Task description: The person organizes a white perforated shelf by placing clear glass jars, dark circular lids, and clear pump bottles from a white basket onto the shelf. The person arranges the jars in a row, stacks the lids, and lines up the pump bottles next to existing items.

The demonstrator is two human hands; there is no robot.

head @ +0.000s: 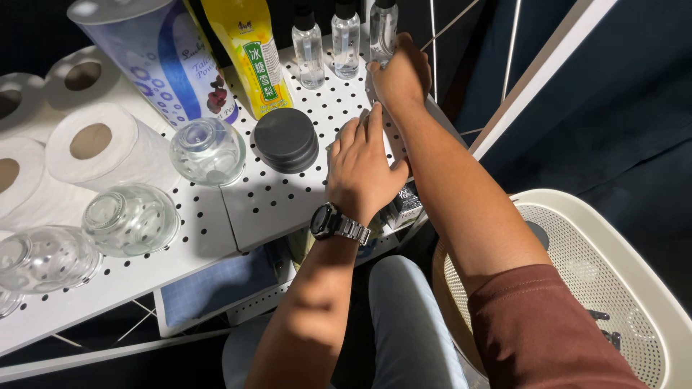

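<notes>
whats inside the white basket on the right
Through the white basket mesh wall, a dark round shape and some small dark items show. What they are is unclear; the right arm covers the near part.

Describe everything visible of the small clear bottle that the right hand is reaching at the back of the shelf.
The small clear plastic bottle with a black cap stands upright at the back of the white perforated shelf, rightmost in a row of three alike. Its contents look colourless. The right hand covers its lower right side, fingers against it; whether they grip it cannot be told. The left hand lies flat on the shelf, apart from it.
</notes>
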